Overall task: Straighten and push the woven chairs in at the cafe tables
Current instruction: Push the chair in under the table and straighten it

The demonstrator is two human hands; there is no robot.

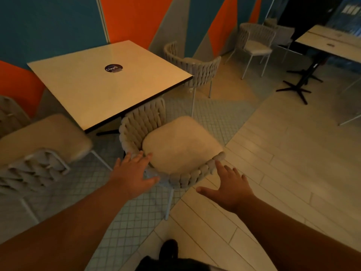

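Fingers (143, 156) of both hands spread, gripping nothing, left hand (134, 173) on woven chair (175, 145) back rim, right hand (232, 184) just beside | chair skewed at bench (101, 83) corner | risk: uneven shove twists it (armrest may catch the edge)

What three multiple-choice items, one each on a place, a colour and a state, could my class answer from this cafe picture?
1. Where is the round sticker?
A. on the square table
B. on the floor
C. on a seat cushion

2. Which colours does the wall show?
A. yellow and black
B. orange, blue and grey
C. green and white

3. How are the left hand and right hand?
A. clenched in fists
B. holding a cup
C. open, at the near woven chair

Answers: A, it lies on the tabletop; B, angular painted panels; C, fingers spread at the chair's back rim.
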